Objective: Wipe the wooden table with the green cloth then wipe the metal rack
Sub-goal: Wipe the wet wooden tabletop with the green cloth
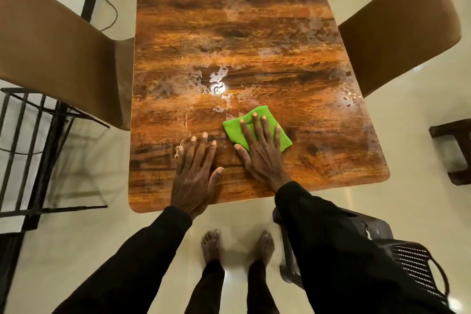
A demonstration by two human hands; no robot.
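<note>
A folded green cloth (235, 129) lies flat on the wooden table (237, 33), near its front edge and right of centre. My right hand (262, 150) presses down on the cloth with fingers spread, covering its near half. My left hand (196, 173) rests flat on bare wood just left of the cloth, fingers apart, holding nothing. Wet streaks and a bright lamp reflection (217, 87) show on the tabletop beyond the cloth. The dark metal rack (33, 150) stands on the floor at the left, beside the table.
A tan chair (58, 56) is pushed against the table's left side and another tan chair (397, 30) stands at its right. A dark plastic chair (405, 260) is by my right arm. A dark stool (456, 150) sits at the far right. A cable (112, 2) trails on the floor.
</note>
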